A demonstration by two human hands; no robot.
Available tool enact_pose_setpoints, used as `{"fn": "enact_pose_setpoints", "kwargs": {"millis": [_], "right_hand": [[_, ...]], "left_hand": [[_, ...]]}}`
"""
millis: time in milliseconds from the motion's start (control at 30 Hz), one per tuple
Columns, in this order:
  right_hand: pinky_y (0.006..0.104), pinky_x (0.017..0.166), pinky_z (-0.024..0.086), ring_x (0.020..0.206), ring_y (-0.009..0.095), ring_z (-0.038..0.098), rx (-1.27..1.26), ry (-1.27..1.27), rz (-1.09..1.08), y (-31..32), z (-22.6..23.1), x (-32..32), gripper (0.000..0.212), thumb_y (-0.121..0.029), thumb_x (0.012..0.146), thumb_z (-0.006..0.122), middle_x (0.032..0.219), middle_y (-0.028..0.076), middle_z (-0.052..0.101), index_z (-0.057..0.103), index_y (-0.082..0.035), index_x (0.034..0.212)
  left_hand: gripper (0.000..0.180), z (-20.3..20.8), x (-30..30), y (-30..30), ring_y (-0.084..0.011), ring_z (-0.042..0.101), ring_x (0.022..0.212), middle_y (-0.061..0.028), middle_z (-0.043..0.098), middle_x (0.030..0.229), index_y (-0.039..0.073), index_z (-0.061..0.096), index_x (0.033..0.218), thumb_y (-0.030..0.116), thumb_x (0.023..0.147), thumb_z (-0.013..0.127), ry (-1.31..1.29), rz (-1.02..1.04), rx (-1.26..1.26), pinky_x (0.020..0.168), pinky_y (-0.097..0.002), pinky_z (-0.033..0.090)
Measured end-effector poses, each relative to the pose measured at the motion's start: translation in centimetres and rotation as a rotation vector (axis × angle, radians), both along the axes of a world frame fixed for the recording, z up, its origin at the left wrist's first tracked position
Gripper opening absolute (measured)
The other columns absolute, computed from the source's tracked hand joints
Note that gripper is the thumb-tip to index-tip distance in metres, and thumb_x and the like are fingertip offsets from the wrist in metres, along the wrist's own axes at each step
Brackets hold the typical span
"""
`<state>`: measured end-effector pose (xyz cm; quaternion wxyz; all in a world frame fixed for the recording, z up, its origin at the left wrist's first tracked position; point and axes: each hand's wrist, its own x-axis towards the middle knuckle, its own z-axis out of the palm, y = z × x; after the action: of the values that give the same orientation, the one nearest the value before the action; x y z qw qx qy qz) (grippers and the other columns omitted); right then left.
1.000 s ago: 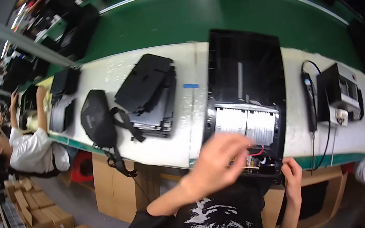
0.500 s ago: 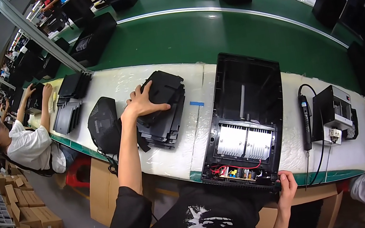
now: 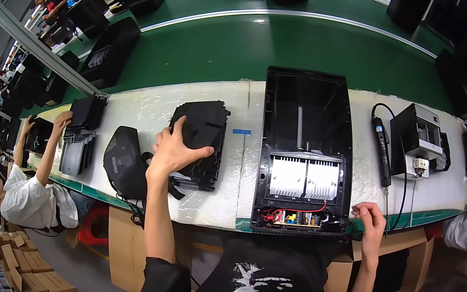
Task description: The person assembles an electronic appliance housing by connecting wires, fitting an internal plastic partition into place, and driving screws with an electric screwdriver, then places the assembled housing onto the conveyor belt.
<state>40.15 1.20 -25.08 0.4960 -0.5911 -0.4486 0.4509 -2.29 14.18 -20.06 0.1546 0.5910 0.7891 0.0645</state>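
Pointing lengthwise forward, slightly rightward: black panel stack (image 3: 206, 120), black housing (image 3: 315, 114)

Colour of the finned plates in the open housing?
Bright silver: the finned plates stand out against the black housing, best seen in the head view.

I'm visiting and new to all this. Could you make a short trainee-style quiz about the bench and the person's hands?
1. Multiple choice: what is the left hand spread over?
(a) a corded tool
(b) a stack of black panels
(c) a cardboard box

2. True or false: the blue strip lies between the stack and the open black case.

3. Count: how many silver finned blocks sit side by side in the case?

Key: 1. b; 2. true; 3. two
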Motion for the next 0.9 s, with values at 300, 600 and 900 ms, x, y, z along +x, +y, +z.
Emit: {"fn": "enact_pose_setpoints", "kwargs": {"millis": [300, 600, 900], "right_hand": [[0.0295, 0.091, 0.044, 0.101, 0.021, 0.059, 0.184, 0.308, 0.268, 5.2, 7.2, -4.3, 0.055, -0.025, 0.085, 0.062, 0.112, 0.015, 0.058, 0.044, 0.007, 0.125], [0.0233, 0.075, 0.048, 0.078, 0.011, 0.06, 0.301, 0.117, 0.209, 10.6, 7.0, -3.3, 0.028, 0.004, 0.075, 0.07, 0.087, 0.004, 0.063, 0.057, 0.0, 0.099], [0.0225, 0.066, 0.042, 0.071, 0.007, 0.052, 0.385, 0.025, 0.2, 13.6, 4.1, -4.4, 0.019, 0.002, 0.078, 0.069, 0.077, 0.0, 0.057, 0.052, -0.003, 0.086]], "left_hand": [[0.096, 7.6, 10.4, -3.7, -0.0393, 0.029, 0.13, -0.0198, 0.033, 0.137, 0.012, 0.042, 0.134, 0.038, 0.05, 0.082, -0.221, -0.867, 0.486, 0.107, -0.0503, 0.021], [0.073, 1.2, 11.0, 0.3, -0.0229, 0.039, 0.129, -0.0147, 0.029, 0.147, 0.001, 0.023, 0.144, 0.006, 0.084, 0.064, -1.497, -0.587, 0.378, 0.105, -0.0345, 0.033], [0.029, -2.6, 10.5, 3.4, -0.0104, 0.057, 0.097, -0.0056, 0.063, 0.107, -0.003, 0.055, 0.12, 0.005, 0.094, 0.05, -1.223, -0.426, 0.482, 0.088, -0.023, 0.044]]}}
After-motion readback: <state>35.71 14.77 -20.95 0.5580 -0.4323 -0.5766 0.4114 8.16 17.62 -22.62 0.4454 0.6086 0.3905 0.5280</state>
